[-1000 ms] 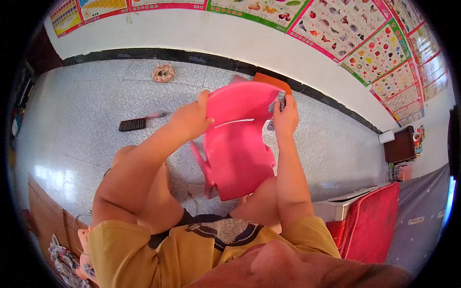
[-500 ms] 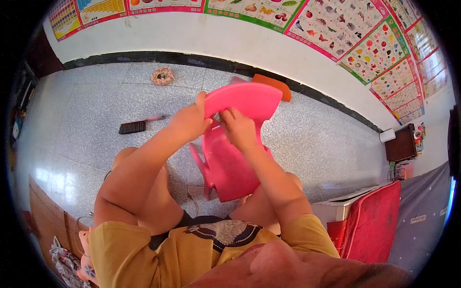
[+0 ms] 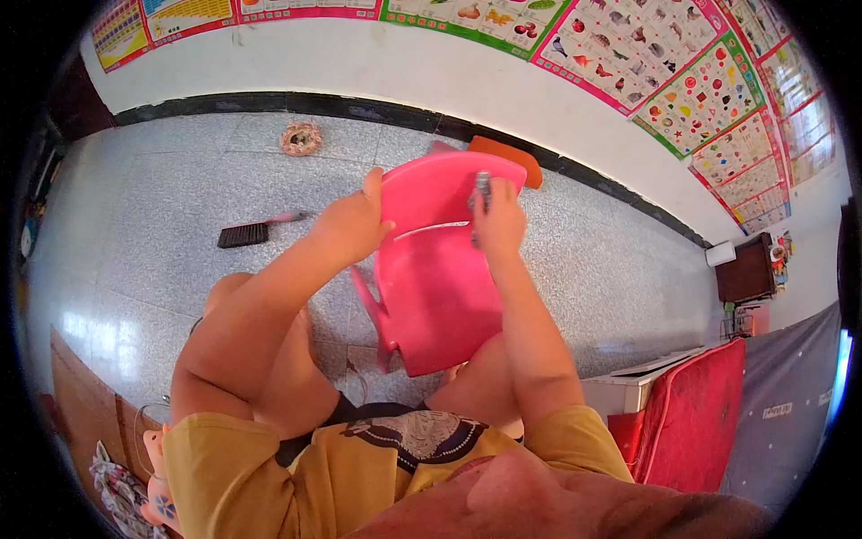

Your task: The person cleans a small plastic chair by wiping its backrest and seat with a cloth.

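A pink plastic chair (image 3: 440,305) is tilted between my knees, its curved backrest toward the wall and a narrow slot running across it. My left hand (image 3: 352,220) grips the left edge of the backrest, thumb and fingers closed around it. Near the backrest's right side, my right hand (image 3: 501,220) is closed on a grey crumpled cloth (image 3: 483,187) pressed against the pink surface. Part of the cloth is hidden by my fingers.
A black-bristled brush (image 3: 243,235) with a pink handle and a round woven-looking ring (image 3: 301,139) lie on the floor. An orange chair part (image 3: 507,160) shows behind the backrest. Posters (image 3: 620,49) cover the wall. A red cushion (image 3: 691,418) stands at right.
My right hand has moved right across the backrest with the grey cloth, from the slot's left end to the right side. The left hand keeps its hold on the chair.
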Demonstrator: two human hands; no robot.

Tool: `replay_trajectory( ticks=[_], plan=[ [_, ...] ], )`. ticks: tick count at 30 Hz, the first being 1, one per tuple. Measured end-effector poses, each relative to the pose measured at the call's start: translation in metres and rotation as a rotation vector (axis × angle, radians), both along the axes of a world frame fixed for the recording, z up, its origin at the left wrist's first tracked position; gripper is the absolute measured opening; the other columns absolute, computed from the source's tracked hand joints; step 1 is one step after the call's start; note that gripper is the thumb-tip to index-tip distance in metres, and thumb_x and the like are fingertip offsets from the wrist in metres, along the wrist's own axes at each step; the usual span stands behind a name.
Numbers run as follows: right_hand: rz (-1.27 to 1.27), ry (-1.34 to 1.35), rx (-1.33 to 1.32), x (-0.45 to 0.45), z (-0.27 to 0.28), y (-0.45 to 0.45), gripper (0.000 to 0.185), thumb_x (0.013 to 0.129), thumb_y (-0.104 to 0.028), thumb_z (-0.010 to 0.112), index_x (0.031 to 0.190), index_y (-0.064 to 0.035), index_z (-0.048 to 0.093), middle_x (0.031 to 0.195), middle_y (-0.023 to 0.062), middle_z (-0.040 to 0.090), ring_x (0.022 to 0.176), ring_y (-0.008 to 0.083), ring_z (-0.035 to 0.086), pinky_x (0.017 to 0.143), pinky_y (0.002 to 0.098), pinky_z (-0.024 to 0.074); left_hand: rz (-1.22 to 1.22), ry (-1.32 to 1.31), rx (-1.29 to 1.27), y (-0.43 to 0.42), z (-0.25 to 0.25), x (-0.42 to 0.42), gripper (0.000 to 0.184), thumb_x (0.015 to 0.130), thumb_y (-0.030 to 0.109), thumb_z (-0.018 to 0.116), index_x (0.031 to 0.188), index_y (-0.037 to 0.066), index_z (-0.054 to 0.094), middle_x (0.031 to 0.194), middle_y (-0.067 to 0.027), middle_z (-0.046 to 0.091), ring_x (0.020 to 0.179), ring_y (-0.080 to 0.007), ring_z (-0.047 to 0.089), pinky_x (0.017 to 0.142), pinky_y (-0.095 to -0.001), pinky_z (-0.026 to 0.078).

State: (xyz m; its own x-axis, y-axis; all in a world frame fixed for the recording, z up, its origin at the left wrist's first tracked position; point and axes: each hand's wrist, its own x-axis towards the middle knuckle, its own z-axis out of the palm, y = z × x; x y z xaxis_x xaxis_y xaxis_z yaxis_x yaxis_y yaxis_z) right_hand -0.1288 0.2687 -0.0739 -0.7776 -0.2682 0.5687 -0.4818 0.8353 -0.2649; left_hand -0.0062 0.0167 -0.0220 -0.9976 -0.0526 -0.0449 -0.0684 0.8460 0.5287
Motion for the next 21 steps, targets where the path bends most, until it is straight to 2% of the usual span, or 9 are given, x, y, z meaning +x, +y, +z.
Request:
replay_trajectory(
  ticks=[3, 5, 9, 12, 17, 21],
  plan=[
    [0.158, -0.066, 0.134, 0.016, -0.027, -0.025, 0.026, 0.093, -0.02, 0.07, 0.114, -0.0093, 0.059, 0.108, 0.0134, 0.064, 0.087, 0.0409, 0.068, 0.07, 0.0505, 0.0564, 0.018, 0.007, -0.022, 0.003, -0.002, -0.002, 0.083, 0.093, 0.027, 0.073, 0.153, 0.001, 0.021, 0.106, -0.0369, 0.069, 0.101, -0.0524, 0.069, 0.087, -0.0584, 0.055],
    [0.267, -0.102, 0.114, 0.036, -0.037, -0.044, 0.026, 0.092, -0.02, 0.071, 0.113, -0.0095, 0.059, 0.108, 0.0132, 0.064, 0.087, 0.0403, 0.069, 0.069, 0.0498, 0.0568, 0.009, -0.004, -0.023, 0.003, 0.003, -0.001, 0.082, 0.093, 0.026, 0.072, 0.152, -0.001, 0.022, 0.108, -0.0356, 0.069, 0.101, -0.0507, 0.07, 0.088, -0.0562, 0.056],
    [0.346, -0.142, 0.173, 0.036, -0.021, -0.041, 0.026, 0.092, -0.021, 0.071, 0.112, -0.0103, 0.06, 0.109, 0.0129, 0.065, 0.088, 0.0391, 0.07, 0.071, 0.0507, 0.057, 0.006, 0.024, 0.005, 0.002, -0.001, 0.0, 0.084, 0.093, 0.028, 0.073, 0.153, 0.0, 0.022, 0.106, -0.0364, 0.07, 0.1, -0.0523, 0.069, 0.087, -0.0583, 0.055],
    [0.154, -0.155, 0.219, 0.017, 0.001, -0.02, 0.026, 0.092, -0.023, 0.071, 0.113, -0.0111, 0.06, 0.111, 0.0126, 0.067, 0.091, 0.039, 0.07, 0.073, 0.0512, 0.0569, -0.012, 0.017, -0.002, -0.001, -0.005, -0.002, 0.084, 0.093, 0.028, 0.073, 0.153, 0.001, 0.021, 0.108, -0.0364, 0.069, 0.102, -0.0519, 0.069, 0.088, -0.058, 0.055],
    [-0.161, -0.053, 0.011, -0.006, 0.022, 0.019, 0.032, 0.093, -0.026, 0.069, 0.12, -0.0117, 0.06, 0.11, 0.016, 0.068, 0.091, 0.0409, 0.071, 0.075, 0.0524, 0.057, -0.021, -0.011, -0.009, -0.003, 0.003, 0.001, 0.084, 0.094, 0.028, 0.072, 0.154, 0.003, 0.019, 0.112, -0.0364, 0.069, 0.104, -0.0517, 0.069, 0.089, -0.058, 0.055],
    [-0.144, -0.022, 0.01, -0.008, 0.017, 0.024, 0.034, 0.093, -0.026, 0.069, 0.121, -0.01, 0.058, 0.114, 0.0187, 0.066, 0.091, 0.0424, 0.07, 0.074, 0.0535, 0.057, -0.022, -0.008, -0.011, -0.003, 0.002, 0.002, 0.085, 0.093, 0.028, 0.072, 0.155, 0.003, 0.019, 0.112, -0.0365, 0.069, 0.104, -0.052, 0.069, 0.09, -0.058, 0.055]
  ],
)
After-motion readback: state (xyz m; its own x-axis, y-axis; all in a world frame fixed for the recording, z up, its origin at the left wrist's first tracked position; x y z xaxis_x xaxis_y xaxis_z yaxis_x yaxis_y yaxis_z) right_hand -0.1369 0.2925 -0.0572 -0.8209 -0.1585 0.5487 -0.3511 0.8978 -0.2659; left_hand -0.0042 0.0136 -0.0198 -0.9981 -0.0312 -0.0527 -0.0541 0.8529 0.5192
